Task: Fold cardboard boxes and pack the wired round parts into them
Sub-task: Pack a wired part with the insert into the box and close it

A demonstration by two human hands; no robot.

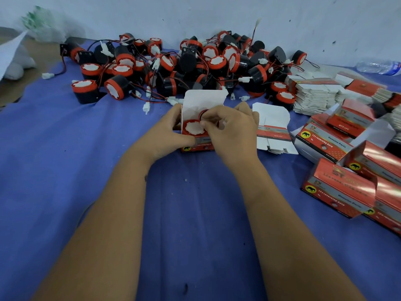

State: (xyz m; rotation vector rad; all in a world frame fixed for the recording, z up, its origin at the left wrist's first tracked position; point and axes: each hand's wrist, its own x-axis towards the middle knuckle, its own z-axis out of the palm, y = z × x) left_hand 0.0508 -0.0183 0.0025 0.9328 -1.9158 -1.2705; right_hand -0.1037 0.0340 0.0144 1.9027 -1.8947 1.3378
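1. The box (pixel 196 135) stood open-topped on the blue worktop (pixel 65 170), thin card, likely easily crushed; best steadied by its side walls.
2. The left hand (pixel 167 135) gripped its left wall.
3. The right hand (pixel 227 129) pinched something at the box mouth, beside a round part (pixel 193 127) seated inside, light and rigid.

A blue cloth (pixel 65 170) covers the work surface, wrinkled in places. Behind it rises a pale wall (pixel 217 16) with small dark specks. At the far right, 1 clear plastic bottle (pixel 378 66) lies on its side near the wall. At the far left sit a white sack (pixel 16 64) and a blurred, crumpled plastic bag (pixel 43 25).
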